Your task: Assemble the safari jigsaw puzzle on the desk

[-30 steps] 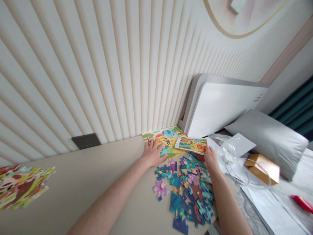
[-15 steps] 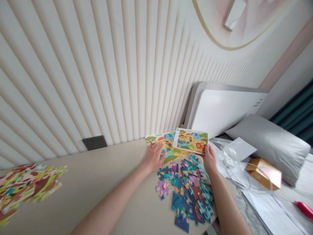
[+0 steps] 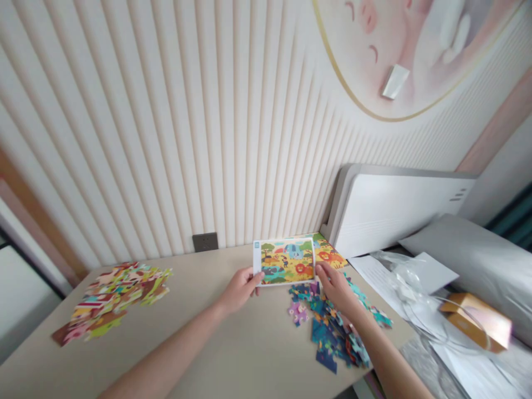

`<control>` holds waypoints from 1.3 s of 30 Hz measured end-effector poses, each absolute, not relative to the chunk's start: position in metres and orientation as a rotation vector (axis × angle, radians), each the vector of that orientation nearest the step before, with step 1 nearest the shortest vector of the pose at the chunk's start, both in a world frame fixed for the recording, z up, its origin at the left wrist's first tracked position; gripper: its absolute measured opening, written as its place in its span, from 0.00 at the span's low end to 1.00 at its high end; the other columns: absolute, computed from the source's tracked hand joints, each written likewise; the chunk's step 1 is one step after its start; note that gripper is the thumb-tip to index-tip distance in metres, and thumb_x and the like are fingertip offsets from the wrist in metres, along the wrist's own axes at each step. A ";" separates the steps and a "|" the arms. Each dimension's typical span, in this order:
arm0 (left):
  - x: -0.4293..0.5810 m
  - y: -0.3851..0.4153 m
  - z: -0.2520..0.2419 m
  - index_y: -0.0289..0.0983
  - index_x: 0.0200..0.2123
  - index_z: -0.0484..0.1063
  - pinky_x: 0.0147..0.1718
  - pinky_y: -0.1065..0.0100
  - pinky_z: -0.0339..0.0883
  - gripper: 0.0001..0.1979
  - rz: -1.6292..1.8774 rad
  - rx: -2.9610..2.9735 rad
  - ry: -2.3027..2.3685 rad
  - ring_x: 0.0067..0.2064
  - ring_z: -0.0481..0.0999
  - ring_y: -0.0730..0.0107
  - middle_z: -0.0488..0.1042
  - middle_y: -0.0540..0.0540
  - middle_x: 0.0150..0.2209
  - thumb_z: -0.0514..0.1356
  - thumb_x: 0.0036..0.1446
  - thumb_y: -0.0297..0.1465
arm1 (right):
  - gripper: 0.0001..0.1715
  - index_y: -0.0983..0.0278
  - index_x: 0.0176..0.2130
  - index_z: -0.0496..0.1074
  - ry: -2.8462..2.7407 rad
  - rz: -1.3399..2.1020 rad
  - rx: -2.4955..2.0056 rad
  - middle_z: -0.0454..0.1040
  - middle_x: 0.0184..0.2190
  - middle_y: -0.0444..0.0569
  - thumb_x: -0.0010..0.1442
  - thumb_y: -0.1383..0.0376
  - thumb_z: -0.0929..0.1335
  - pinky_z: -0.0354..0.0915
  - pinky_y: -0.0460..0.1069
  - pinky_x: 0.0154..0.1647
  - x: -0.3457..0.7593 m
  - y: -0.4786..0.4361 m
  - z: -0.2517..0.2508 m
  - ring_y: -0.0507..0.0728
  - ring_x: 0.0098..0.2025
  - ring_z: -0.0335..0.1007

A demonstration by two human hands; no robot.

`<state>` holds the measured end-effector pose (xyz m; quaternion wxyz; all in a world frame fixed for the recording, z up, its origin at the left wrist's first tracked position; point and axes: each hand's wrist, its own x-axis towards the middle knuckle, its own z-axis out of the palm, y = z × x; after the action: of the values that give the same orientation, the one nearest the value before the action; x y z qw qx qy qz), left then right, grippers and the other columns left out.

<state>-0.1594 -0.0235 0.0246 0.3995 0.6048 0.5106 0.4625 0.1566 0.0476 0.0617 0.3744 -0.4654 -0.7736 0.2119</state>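
A small picture card with a white border shows a lion, an elephant and trees on yellow ground. My left hand pinches its lower left corner, thumb on the front. At the lower right edge, my right hand grips it with the fingers partly hidden. Behind the card lies a larger puzzle sheet in the same colours, mostly covered. Below my right hand is a heap of loose blue and teal jigsaw pieces, and a purple piece sits at its left side.
Another pile of green, red and brown jigsaw pieces lies on the left of the beige table. Right of the table are a headboard, papers, a clear plastic bag and an orange box. A socket is on the ribbed wall.
The card has moved left, off most of the larger sheet's right part. My left hand has left the sheet and taken the card's left corner. The view has turned left.
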 end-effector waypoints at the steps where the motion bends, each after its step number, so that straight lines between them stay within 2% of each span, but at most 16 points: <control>1: -0.178 -0.032 0.018 0.36 0.32 0.72 0.25 0.70 0.58 0.27 1.174 1.538 1.368 0.24 0.68 0.70 0.72 0.49 0.22 0.54 0.62 0.55 | 0.23 0.57 0.45 0.74 -2.028 0.473 -1.233 0.79 0.40 0.48 0.68 0.46 0.60 0.67 0.55 0.51 0.164 0.042 0.059 0.62 0.44 0.75; 5: -0.256 -0.059 -0.002 0.36 0.33 0.73 0.26 0.69 0.59 0.27 1.149 1.558 1.623 0.26 0.69 0.67 0.73 0.49 0.24 0.55 0.59 0.56 | 0.29 0.59 0.54 0.72 -1.977 0.179 -1.575 0.75 0.54 0.54 0.68 0.46 0.57 0.58 0.60 0.63 0.221 0.037 0.031 0.65 0.60 0.68; 7: -0.287 -0.064 -0.006 0.36 0.33 0.74 0.28 0.68 0.61 0.28 1.144 1.534 1.725 0.27 0.70 0.65 0.74 0.49 0.25 0.55 0.56 0.57 | 0.33 0.58 0.59 0.70 -1.967 0.086 -1.773 0.70 0.60 0.55 0.67 0.44 0.57 0.51 0.65 0.67 0.250 0.040 0.014 0.67 0.68 0.57; 9: -0.308 -0.061 -0.005 0.36 0.33 0.73 0.28 0.68 0.62 0.30 1.149 1.484 1.803 0.27 0.70 0.65 0.74 0.49 0.25 0.56 0.52 0.60 | 0.37 0.55 0.64 0.66 -1.953 0.066 -1.931 0.62 0.67 0.54 0.66 0.41 0.56 0.45 0.70 0.68 0.271 0.042 -0.001 0.70 0.71 0.50; 12: -0.323 -0.047 -0.002 0.36 0.35 0.73 0.28 0.68 0.63 0.32 1.166 1.426 1.864 0.27 0.70 0.64 0.74 0.49 0.26 0.54 0.51 0.61 | 0.41 0.54 0.69 0.59 -2.048 0.122 -1.978 0.60 0.69 0.54 0.66 0.40 0.54 0.45 0.71 0.68 0.283 0.044 -0.015 0.71 0.71 0.48; 16: -0.332 -0.021 0.001 0.37 0.36 0.73 0.27 0.68 0.62 0.31 1.136 1.407 1.946 0.26 0.71 0.63 0.74 0.49 0.25 0.56 0.49 0.60 | 0.43 0.53 0.69 0.59 -2.186 0.081 -1.967 0.58 0.70 0.52 0.64 0.38 0.56 0.44 0.71 0.68 0.283 0.044 -0.024 0.71 0.72 0.45; 22: -0.341 0.014 0.003 0.36 0.34 0.74 0.30 0.68 0.60 0.22 1.063 1.485 2.134 0.35 0.75 0.57 0.77 0.44 0.29 0.54 0.57 0.49 | 0.44 0.53 0.69 0.58 -2.202 0.043 -1.981 0.57 0.70 0.51 0.64 0.37 0.55 0.44 0.70 0.69 0.287 0.047 -0.036 0.70 0.73 0.45; 27: -0.338 0.031 -0.002 0.37 0.33 0.73 0.32 0.68 0.60 0.16 0.962 1.506 2.295 0.37 0.76 0.56 0.78 0.42 0.32 0.55 0.59 0.43 | 0.45 0.53 0.71 0.56 -2.217 0.073 -1.951 0.55 0.71 0.50 0.63 0.37 0.55 0.43 0.71 0.69 0.289 0.046 -0.039 0.69 0.74 0.42; 31: -0.334 0.035 -0.007 0.36 0.38 0.73 0.35 0.67 0.62 0.15 0.920 1.515 2.396 0.39 0.76 0.56 0.79 0.41 0.36 0.57 0.60 0.42 | 0.43 0.51 0.71 0.55 -2.226 0.080 -1.944 0.55 0.71 0.49 0.64 0.38 0.56 0.43 0.71 0.70 0.288 0.043 -0.039 0.68 0.74 0.42; 34: -0.331 0.031 -0.008 0.35 0.42 0.73 0.40 0.65 0.65 0.16 0.915 1.524 2.458 0.42 0.76 0.54 0.78 0.39 0.40 0.57 0.60 0.41 | 0.42 0.50 0.70 0.56 -2.223 0.068 -1.939 0.56 0.71 0.48 0.64 0.38 0.57 0.44 0.70 0.70 0.285 0.041 -0.039 0.68 0.74 0.43; 37: -0.324 0.022 -0.004 0.32 0.53 0.69 0.50 0.58 0.65 0.22 0.953 1.506 2.547 0.53 0.72 0.48 0.75 0.34 0.49 0.55 0.62 0.41 | 0.41 0.49 0.70 0.57 -2.207 0.054 -1.942 0.56 0.71 0.48 0.64 0.39 0.57 0.44 0.70 0.70 0.280 0.037 -0.037 0.67 0.73 0.44; 39: -0.310 0.012 0.002 0.30 0.60 0.64 0.57 0.52 0.61 0.26 1.022 1.523 2.609 0.61 0.66 0.44 0.68 0.29 0.58 0.52 0.65 0.40 | 0.40 0.49 0.70 0.56 -2.193 0.062 -1.949 0.55 0.71 0.48 0.65 0.39 0.57 0.43 0.70 0.70 0.276 0.034 -0.036 0.67 0.73 0.44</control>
<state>-0.3103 0.0120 0.0017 -0.0235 0.4774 0.8179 0.3203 0.2764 0.0342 -0.0356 0.1034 -0.6605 -0.7434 0.0209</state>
